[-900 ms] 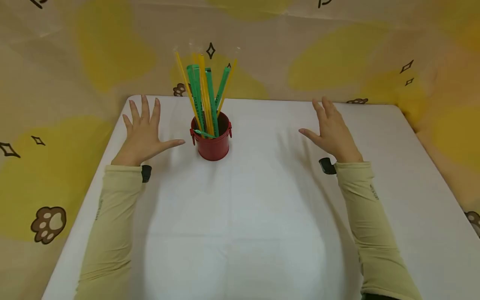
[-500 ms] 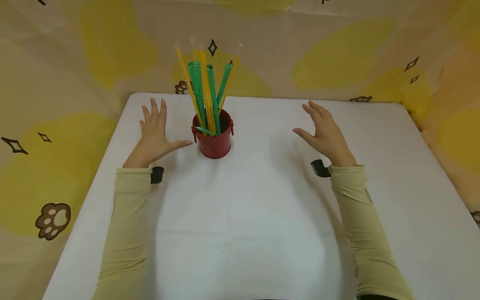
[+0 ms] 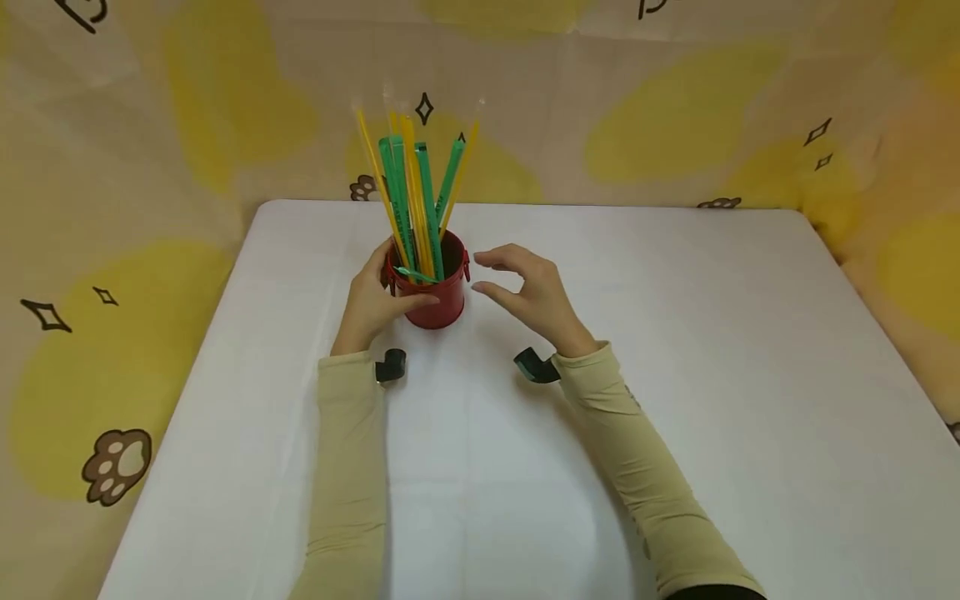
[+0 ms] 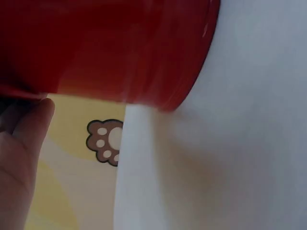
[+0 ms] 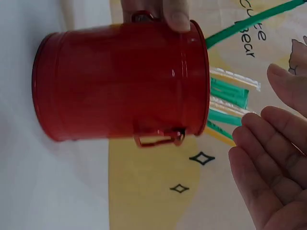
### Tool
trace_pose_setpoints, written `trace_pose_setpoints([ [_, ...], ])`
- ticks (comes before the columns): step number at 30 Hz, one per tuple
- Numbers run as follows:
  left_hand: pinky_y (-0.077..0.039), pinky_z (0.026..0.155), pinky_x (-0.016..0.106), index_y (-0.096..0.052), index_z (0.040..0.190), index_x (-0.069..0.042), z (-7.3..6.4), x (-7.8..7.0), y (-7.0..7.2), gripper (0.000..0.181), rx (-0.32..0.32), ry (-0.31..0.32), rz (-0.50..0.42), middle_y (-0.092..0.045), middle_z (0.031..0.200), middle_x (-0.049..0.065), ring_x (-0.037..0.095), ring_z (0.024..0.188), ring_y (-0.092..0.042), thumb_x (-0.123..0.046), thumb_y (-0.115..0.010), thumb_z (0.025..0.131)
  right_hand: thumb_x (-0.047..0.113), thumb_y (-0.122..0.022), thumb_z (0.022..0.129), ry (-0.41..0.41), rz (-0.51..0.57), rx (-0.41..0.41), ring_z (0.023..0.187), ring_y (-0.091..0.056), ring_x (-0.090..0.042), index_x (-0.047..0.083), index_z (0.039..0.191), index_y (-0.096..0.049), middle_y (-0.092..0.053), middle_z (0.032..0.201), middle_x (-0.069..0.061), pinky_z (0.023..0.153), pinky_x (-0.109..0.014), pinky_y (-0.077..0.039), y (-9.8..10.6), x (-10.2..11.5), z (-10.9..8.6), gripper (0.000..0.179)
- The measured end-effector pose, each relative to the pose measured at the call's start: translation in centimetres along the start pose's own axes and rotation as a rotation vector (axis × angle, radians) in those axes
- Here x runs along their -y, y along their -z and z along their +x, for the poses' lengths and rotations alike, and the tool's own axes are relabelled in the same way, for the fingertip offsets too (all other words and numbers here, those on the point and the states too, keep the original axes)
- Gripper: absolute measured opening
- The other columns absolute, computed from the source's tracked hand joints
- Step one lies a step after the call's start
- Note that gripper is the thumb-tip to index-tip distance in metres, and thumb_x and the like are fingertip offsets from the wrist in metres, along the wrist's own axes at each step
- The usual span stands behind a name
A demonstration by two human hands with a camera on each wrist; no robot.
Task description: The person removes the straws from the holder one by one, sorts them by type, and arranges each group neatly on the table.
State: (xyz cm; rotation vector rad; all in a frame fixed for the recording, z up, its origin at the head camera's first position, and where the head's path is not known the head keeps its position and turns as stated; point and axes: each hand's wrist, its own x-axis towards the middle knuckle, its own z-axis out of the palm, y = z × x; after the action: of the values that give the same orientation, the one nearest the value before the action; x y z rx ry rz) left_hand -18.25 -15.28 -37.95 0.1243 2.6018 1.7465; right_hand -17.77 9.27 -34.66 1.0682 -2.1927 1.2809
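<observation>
A small red metal bucket [image 3: 442, 313] with side handles stands at the back left of the white table. In it lean several paper-wrapped green straws [image 3: 429, 204] and clear-wrapped yellow straws [image 3: 372, 158]. My left hand [image 3: 366, 308] grips the bucket from its left side, thumb across the front and fingers partly hidden behind. In the left wrist view a fingertip [image 4: 42, 112] lies against the red wall. My right hand [image 3: 536, 292], holding nothing, is just right of the bucket near a handle, thumb and fingers apart and bent. The right wrist view shows its fingers [image 5: 259, 143] beside the straw tops.
The white table [image 3: 712, 375] stretches toward me and to the right. Behind and to the left hangs a yellow-patterned cloth [image 3: 675, 117] with paw prints, close to the table's back edge. A dark wrist camera [image 3: 390, 367] sits on each wrist.
Both hands have moved inward toward the bucket. The left hand, spread beside it before, now holds its side. The right hand has come left, close to the bucket, with its fingers more bent.
</observation>
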Motion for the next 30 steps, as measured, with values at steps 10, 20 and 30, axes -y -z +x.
trace_pose_setpoints([
  [10,-0.041,0.099,0.035,-0.038,0.143,-0.014,-1.7,0.3,-1.4,0.088,-0.048,-0.072,-0.035,-0.053,0.13,0.008,0.021,0.114,-0.05,-0.026,-0.085,0.069,0.002,-0.077,0.076,0.0,0.073,0.038,0.078,-0.059,-0.026,-0.005,0.099,-0.068,-0.068,0.093,-0.014,0.069,-0.036,-0.052,-3.2,1.5,0.9,0.026],
  [20,-0.044,0.095,0.038,-0.039,0.143,-0.01,-2.1,-1.2,-1.2,0.082,-0.087,-0.133,-0.022,-0.054,0.128,0.014,0.024,0.109,-0.052,-0.018,-0.082,0.073,0.006,-0.078,0.076,0.112,-0.059,0.059,0.084,-0.06,-0.019,-0.001,0.089,-0.071,-0.068,0.087,-0.007,0.078,-0.024,-0.05,-3.2,2.6,1.4,0.015],
  [30,-0.04,0.101,0.04,-0.04,0.142,-0.01,-2.6,-2.0,-1.0,0.08,-0.08,-0.094,-0.093,-0.055,0.129,0.014,0.025,0.116,-0.05,-0.011,-0.079,0.072,0.0,-0.076,0.077,0.133,-0.099,-0.006,0.082,-0.058,-0.02,0.0,0.085,-0.066,-0.064,0.083,-0.009,0.079,-0.024,-0.049,-4.4,3.3,1.3,0.013],
])
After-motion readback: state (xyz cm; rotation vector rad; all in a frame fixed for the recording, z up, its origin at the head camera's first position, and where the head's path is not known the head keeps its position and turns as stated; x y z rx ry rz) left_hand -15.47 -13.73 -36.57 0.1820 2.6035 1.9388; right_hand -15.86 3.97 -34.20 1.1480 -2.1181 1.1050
